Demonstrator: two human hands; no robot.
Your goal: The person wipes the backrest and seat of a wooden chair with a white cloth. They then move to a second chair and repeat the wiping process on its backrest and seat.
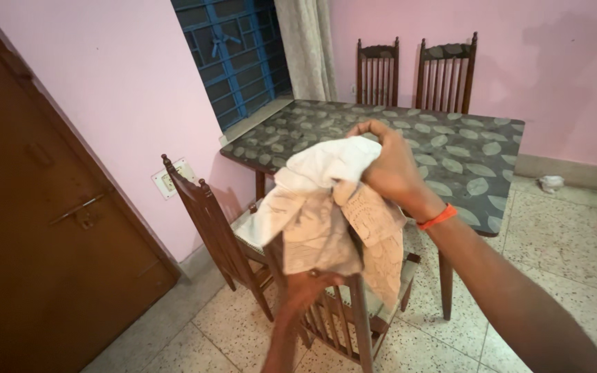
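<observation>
My right hand, with an orange band at the wrist, grips the top of a cream patterned cloth in front of me. The cloth hangs down in folds, one part white, one part with a fine beige print. My left hand holds the cloth's lower edge from below, mostly hidden by the fabric. Both hands are above a dark wooden chair whose back rail shows under the cloth.
A table with a grey leaf-patterned top stands behind the cloth. A second wooden chair is at its left side, two more at the far wall. A brown door is at left, a blue window grille beyond.
</observation>
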